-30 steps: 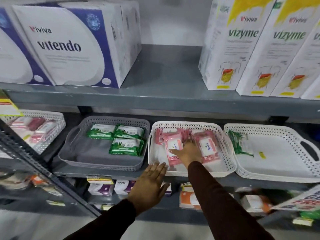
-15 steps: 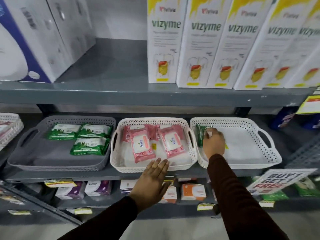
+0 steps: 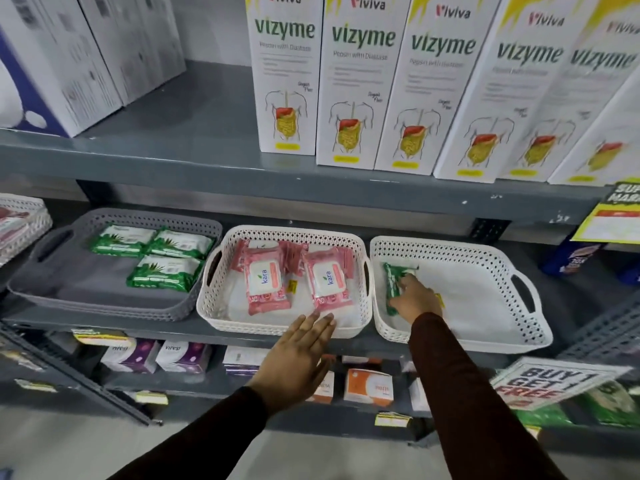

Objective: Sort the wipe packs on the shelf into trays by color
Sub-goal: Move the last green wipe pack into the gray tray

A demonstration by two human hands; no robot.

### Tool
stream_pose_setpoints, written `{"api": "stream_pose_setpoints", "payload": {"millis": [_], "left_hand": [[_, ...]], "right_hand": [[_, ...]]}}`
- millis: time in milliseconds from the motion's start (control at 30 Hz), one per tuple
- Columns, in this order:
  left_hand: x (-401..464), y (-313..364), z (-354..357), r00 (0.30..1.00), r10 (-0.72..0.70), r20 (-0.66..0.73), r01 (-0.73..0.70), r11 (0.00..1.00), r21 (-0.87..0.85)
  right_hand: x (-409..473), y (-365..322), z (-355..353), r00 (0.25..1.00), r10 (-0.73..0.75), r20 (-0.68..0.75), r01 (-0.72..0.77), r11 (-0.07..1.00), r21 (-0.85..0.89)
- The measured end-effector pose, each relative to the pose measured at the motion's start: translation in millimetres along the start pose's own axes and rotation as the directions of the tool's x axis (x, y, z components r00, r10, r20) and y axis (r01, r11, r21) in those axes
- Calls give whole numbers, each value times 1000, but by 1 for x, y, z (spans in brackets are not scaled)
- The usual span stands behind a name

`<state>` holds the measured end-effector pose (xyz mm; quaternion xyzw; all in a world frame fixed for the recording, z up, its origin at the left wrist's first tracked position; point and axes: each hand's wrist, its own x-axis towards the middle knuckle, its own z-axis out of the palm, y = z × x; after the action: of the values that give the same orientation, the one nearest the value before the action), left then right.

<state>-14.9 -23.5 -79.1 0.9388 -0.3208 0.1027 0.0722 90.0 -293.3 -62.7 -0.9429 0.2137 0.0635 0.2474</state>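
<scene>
Far out to the left of the left hand (image 3: 294, 358): a grey tray (image 3: 69, 292) on the shelf (image 3: 207, 330), holding three green wipe packs (image 3: 166, 273) flat toward its back right corner. Straight ahead of that hand's fingertips: a white lattice tray (image 3: 287, 329) with pink wipe packs (image 3: 265, 280) (two "kara" labels face up, more pink behind them). Left hand itself flat, fingers spread wide, palm down, holding nothing, tips just over the tray's front rim. Off to its right: the right hand (image 3: 417, 299), reaching inside a second white tray (image 3: 485, 341), fingers bent onto a green wipe pack (image 3: 391, 285) standing on edge against the tray's left wall; whether gripped or merely touched, cannot tell. Above both hands: tall white Vizyme boxes (image 3: 353, 81).
</scene>
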Motion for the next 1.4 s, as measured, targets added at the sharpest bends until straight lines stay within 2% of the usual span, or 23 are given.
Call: {"api": "stream_pose_setpoints", "payload": {"millis": [133,233,300,400,500,600,700,800,900,1000,1133,1200,1300,1333,1400], "left_hand": [[-5,-6,-4,1000,-22,-6,22,1000,-20],[-16,-18,-11,999,-38,-6,38,999,-10],[-25,-31,-15,998,-58,-1,58,998,-8],[-50,-65,-24,992,-124,-5,124,992,5],[-80,-106,-38,979,-202,-32,202,979,16],[-109,-148,-60,951,-303,-53,305,952,18],[-137,-195,-73,909,-413,-59,416,909,37],[-167,-243,-82,887,-460,-40,461,886,47],[-190,-278,-91,884,-467,-35,468,882,48],[-210,-306,-97,890,-456,-26,456,889,28],[-226,-321,-102,908,-420,-3,420,907,25],[-227,-322,-104,911,-412,-14,413,910,37],[-232,-324,-105,910,-413,-46,415,908,55],[-234,-326,-105,903,-426,-58,429,901,60],[-234,-324,-102,891,-448,-74,452,891,51]], "right_hand": [[-5,8,-10,994,94,-57,-94,996,-2],[-14,13,-19,974,91,-206,-64,989,134],[-26,8,-22,945,68,-321,12,970,241],[-52,-31,-21,877,-29,-480,199,931,306],[-80,-86,-10,823,-178,-539,389,869,306],[-106,-152,13,829,-299,-473,489,799,350],[-128,-222,49,807,-449,-383,571,758,314],[-154,-289,91,780,-566,-266,625,713,317],[-164,-337,132,756,-640,-134,652,723,226],[-166,-380,169,748,-663,-13,653,733,190],[-170,-432,211,751,-660,16,654,747,122],[-168,-448,229,747,-661,70,662,749,20],[-170,-463,243,722,-674,157,691,690,-218],[-174,-467,241,718,-671,183,694,672,-260],[-180,-465,229,721,-661,208,693,681,-237]]}}
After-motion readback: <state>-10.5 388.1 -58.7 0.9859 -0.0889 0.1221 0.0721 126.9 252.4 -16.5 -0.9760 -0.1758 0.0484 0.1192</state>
